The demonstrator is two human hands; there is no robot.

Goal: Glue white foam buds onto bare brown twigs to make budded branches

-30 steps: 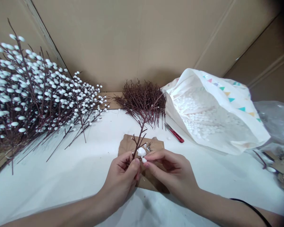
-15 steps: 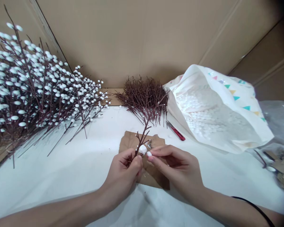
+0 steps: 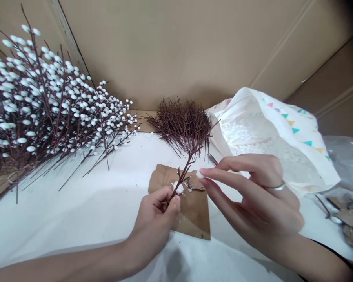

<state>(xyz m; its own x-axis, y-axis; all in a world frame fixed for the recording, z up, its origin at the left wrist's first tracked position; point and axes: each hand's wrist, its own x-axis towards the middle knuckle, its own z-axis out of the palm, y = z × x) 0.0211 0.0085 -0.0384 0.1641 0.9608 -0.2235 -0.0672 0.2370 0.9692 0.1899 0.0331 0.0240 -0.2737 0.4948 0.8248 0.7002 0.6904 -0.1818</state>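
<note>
My left hand (image 3: 159,219) is closed round the lower stem of a brown artificial twig (image 3: 182,176), which leans up and to the right. A small white bud (image 3: 199,174) is pinched between the thumb and forefinger of my right hand (image 3: 250,196), to the right of the twig and apart from it. Below them lies a piece of brown cardboard (image 3: 194,219), with a white blob (image 3: 179,188) and small scraps on it. Part of the blob is hidden behind the twig.
Many white-budded branches (image 3: 55,105) fill the left side. Bare brown twigs (image 3: 182,125) lie in a bunch at the back. An open white bag (image 3: 282,145) of white buds stands at right, with red-handled snips (image 3: 212,159) partly hidden near it. Clear plastic bags (image 3: 348,160) sit farther right.
My right hand has moved up and right, away from the blob, with the bud still pinched. My left hand has shifted slightly, and the twig now tilts more to the right. The view has shifted slightly.
</note>
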